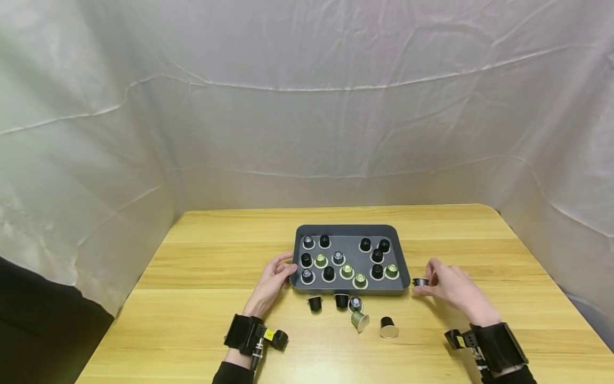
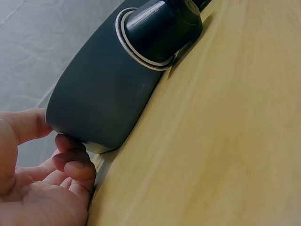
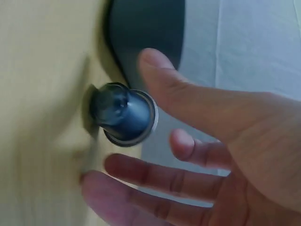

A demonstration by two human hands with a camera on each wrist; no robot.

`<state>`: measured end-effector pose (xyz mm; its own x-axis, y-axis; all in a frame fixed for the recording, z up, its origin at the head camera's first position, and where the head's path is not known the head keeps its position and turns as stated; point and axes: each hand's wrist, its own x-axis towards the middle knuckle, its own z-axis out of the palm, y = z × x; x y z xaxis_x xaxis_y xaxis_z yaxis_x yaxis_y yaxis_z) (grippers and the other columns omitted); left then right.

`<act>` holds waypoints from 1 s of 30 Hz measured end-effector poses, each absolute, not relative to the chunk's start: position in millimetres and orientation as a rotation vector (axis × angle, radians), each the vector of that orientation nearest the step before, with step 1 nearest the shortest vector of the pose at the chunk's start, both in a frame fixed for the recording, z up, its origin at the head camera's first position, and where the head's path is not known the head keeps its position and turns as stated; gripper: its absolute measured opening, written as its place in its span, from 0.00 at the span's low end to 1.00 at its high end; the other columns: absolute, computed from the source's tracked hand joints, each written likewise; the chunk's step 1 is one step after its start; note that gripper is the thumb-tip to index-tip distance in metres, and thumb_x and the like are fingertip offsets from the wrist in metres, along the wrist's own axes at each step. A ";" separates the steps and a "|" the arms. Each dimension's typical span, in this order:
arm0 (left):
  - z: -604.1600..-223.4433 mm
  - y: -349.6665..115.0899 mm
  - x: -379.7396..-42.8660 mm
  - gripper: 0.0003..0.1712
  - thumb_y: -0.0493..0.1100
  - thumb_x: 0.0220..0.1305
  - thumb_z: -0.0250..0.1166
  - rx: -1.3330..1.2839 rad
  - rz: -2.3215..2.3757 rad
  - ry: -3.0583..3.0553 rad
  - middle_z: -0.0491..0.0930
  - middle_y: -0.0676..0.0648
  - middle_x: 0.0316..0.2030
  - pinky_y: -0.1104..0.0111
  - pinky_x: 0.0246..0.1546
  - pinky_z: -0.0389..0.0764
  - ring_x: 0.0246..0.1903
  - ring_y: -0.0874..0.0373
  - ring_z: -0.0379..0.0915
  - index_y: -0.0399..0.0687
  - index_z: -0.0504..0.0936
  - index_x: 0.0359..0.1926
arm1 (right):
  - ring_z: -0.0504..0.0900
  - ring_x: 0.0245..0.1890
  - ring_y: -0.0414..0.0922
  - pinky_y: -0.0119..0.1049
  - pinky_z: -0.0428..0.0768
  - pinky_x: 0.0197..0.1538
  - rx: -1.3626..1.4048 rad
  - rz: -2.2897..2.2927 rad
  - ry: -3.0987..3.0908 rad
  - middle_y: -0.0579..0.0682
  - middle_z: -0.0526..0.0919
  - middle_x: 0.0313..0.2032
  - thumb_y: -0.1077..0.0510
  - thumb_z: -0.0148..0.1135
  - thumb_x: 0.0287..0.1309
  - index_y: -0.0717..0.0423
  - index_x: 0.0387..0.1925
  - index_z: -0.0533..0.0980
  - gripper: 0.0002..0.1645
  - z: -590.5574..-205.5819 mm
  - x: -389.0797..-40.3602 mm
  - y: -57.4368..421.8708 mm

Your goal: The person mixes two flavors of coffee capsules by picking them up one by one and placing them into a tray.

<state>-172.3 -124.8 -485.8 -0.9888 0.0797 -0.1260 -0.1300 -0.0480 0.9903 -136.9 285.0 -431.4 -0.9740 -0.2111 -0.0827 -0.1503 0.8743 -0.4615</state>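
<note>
My left hand [image 1: 269, 282] holds the left side of a dark grey baking tray [image 1: 350, 230], its thumb at the rim; the left wrist view shows fingers curled at the corner. Several coffee capsules stand rim down in the tray, among them a black one [image 1: 324, 241] and a green one [image 1: 347, 271]. Beyond the tray's right side, my right hand [image 1: 453, 285] is spread around a dark blue-grey capsule [image 3: 129, 115] near the table. In the right wrist view, a gap shows between that capsule and the fingers [image 3: 136, 172], with the thumb close to its rim.
Loose capsules lie in front of the tray: a black one [image 1: 315, 304], another black one [image 1: 341, 301], a grey one [image 1: 355, 304], a tilted green one [image 1: 358, 321] and a black one [image 1: 387, 326]. Pale curtains [image 1: 307, 133] surround the wooden table [image 1: 192, 330].
</note>
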 end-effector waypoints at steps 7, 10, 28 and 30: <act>-484.0 -123.9 -171.3 0.27 0.31 0.67 0.60 -0.069 2.176 2.056 0.82 0.52 0.33 0.75 0.31 0.75 0.32 0.62 0.76 0.32 0.69 0.66 | 0.78 0.35 0.46 0.46 0.83 0.38 -0.466 -0.654 2.926 0.52 0.79 0.38 0.54 0.78 0.46 0.61 0.44 0.79 0.25 -447.7 -147.5 282.7; -485.0 -124.0 -171.3 0.27 0.31 0.67 0.60 -0.072 2.176 2.056 0.82 0.52 0.33 0.75 0.32 0.75 0.32 0.62 0.75 0.32 0.68 0.66 | 0.78 0.35 0.46 0.44 0.83 0.39 -0.572 -0.715 2.923 0.52 0.80 0.37 0.58 0.77 0.46 0.61 0.42 0.80 0.21 -454.9 -153.6 285.7; -486.7 -124.7 -172.5 0.27 0.32 0.67 0.60 -0.068 2.176 2.054 0.82 0.53 0.32 0.76 0.30 0.74 0.31 0.63 0.75 0.32 0.68 0.66 | 0.83 0.52 0.64 0.64 0.78 0.57 -0.579 -0.980 3.067 0.62 0.86 0.49 0.61 0.57 0.70 0.58 0.50 0.80 0.11 -479.2 -170.9 284.4; -486.1 -124.4 -172.1 0.27 0.32 0.68 0.60 -0.068 2.175 2.055 0.82 0.53 0.32 0.76 0.30 0.73 0.31 0.63 0.75 0.32 0.68 0.66 | 0.82 0.52 0.64 0.64 0.77 0.57 -0.567 -0.992 3.087 0.61 0.86 0.47 0.61 0.54 0.72 0.58 0.47 0.80 0.10 -482.2 -173.4 283.4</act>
<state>-172.1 -124.4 -486.1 -0.9880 0.0766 -0.1345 -0.1386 -0.0516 0.9890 -173.4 283.4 -482.2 -0.9298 -0.2762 0.2434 -0.3662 0.7603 -0.5365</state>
